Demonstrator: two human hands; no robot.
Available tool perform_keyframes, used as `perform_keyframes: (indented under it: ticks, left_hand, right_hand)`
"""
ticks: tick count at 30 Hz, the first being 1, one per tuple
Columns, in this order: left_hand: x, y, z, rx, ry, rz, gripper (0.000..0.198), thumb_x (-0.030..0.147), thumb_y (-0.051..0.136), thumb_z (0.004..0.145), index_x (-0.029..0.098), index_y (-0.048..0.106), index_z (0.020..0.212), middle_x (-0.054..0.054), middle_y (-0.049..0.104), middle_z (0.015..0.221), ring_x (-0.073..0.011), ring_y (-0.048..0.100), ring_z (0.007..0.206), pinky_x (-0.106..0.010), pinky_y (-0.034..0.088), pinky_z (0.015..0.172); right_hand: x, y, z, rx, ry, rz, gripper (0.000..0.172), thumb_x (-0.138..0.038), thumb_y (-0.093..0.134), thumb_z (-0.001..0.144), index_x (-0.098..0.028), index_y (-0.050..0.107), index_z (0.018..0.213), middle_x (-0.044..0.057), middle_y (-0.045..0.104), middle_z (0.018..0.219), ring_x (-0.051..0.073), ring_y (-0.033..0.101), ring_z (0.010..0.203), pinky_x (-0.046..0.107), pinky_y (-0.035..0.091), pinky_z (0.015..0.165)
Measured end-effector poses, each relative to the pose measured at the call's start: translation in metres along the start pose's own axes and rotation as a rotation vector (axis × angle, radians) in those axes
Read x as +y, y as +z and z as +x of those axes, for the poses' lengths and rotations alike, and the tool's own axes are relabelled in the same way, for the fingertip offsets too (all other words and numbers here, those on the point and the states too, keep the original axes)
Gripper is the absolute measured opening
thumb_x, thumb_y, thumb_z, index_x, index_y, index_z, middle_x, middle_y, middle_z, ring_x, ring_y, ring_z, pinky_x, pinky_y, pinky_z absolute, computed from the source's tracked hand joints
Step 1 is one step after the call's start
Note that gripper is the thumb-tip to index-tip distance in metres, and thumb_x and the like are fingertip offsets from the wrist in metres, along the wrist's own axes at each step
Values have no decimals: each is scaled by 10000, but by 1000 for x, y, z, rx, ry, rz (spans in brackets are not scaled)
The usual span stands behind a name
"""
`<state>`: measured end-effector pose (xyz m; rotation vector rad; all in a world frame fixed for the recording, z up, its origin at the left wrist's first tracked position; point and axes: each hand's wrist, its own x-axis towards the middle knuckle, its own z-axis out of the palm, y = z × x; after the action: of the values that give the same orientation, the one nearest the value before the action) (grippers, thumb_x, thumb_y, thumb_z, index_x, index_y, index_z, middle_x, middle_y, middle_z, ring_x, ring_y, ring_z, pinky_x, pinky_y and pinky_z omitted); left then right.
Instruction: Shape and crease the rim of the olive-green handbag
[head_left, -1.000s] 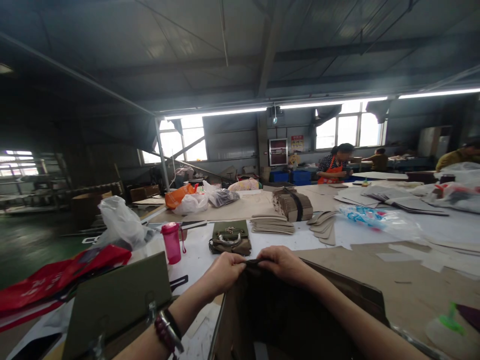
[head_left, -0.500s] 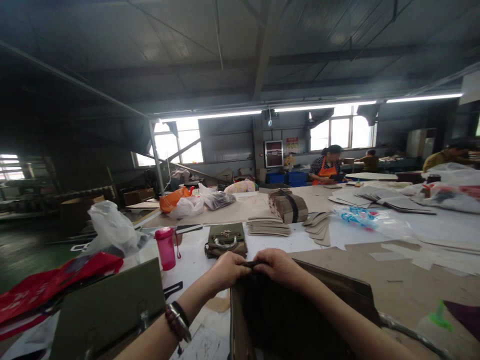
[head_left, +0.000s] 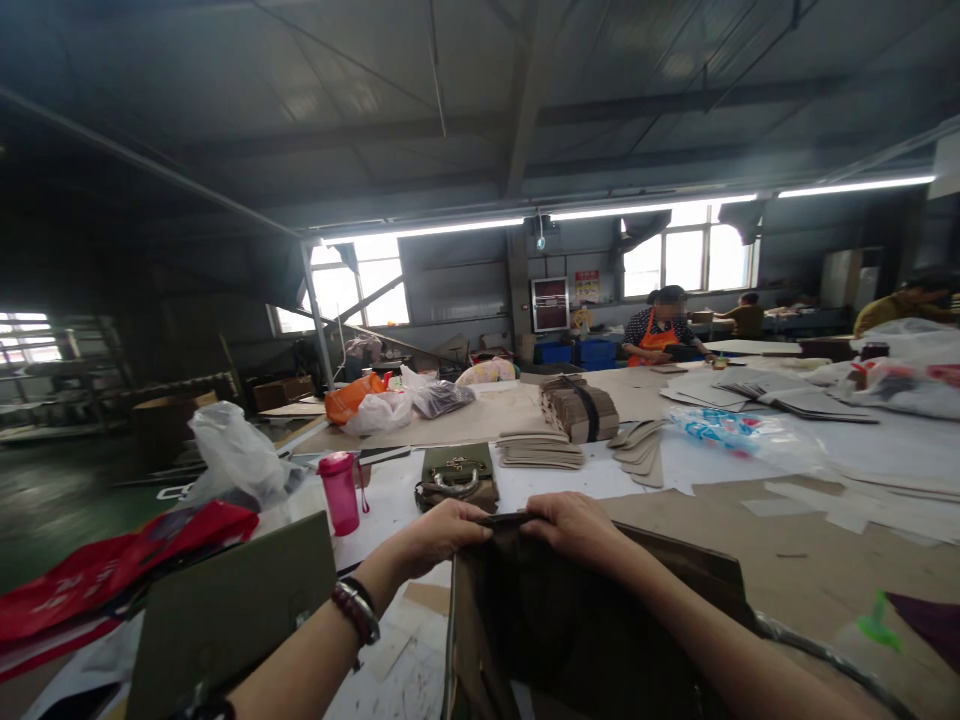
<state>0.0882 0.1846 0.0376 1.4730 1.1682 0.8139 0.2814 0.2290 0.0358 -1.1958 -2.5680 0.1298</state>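
Note:
A dark olive handbag (head_left: 592,620) stands in front of me with its dark inside showing. My left hand (head_left: 450,528) pinches the bag's far top edge near its left corner. Just to the right, my right hand (head_left: 566,520) grips the same edge, thumb and fingers closed on it. My forearms hide part of the bag, and a plastic-wrapped handle (head_left: 817,655) shows at its right side. Beyond my hands sits a small green handbag (head_left: 457,478) with a wrapped handle. A flat olive bag piece (head_left: 240,610) with metal fittings is at my left.
A pink bottle (head_left: 341,493) stands left of the small bag. Past my hands lie a strapped stack of board pieces (head_left: 577,408) and loose grey pieces (head_left: 541,450). A red bag (head_left: 127,570) is at left, a green-tipped bottle (head_left: 879,625) at right. A co-worker (head_left: 660,325) sits across the table.
My hands have moved slightly apart along the bag's top edge, and the bag's left side has spread a little wider. The view has shifted slightly.

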Motion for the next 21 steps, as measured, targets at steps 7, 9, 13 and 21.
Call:
perform_keyframes:
  ticks: [7, 9, 13, 21]
  left_hand:
    - [1, -1, -26, -122, -76, -155, 404, 167, 585, 627, 192, 566, 1030, -21, 599, 835, -110, 538, 710, -204, 394, 645]
    - [1, -2, -33, -125, -71, -195, 429, 169, 588, 653, 206, 536, 1076, -22, 596, 882, -121, 542, 787, -204, 401, 683]
    - [-5, -7, -47, -110, -73, -270, 445, 192, 584, 701, 218, 487, 1134, -39, 594, 955, -143, 545, 861, -223, 410, 729]
    - [-19, -16, -71, -23, -75, -452, 350, 237, 526, 766, 149, 514, 1105, -102, 606, 984, -196, 571, 869, -326, 386, 845]
  right_hand:
    - [-20, -8, -3, -15, 73, -78, 191, -345, 473, 764, -239, 619, 824, 41, 639, 813, 214, 562, 794, 264, 339, 594]
    - [-27, -9, -4, -23, 88, -93, 194, -351, 479, 758, -243, 625, 827, 46, 640, 830, 221, 564, 809, 270, 359, 608]
    - [-45, -10, -5, -25, 121, -117, 203, -353, 493, 756, -229, 634, 833, 69, 638, 853, 237, 569, 827, 291, 395, 637]
    - [-92, -18, 5, -122, 166, -126, 185, -279, 520, 798, -145, 604, 894, 80, 613, 907, 204, 560, 865, 336, 446, 720]
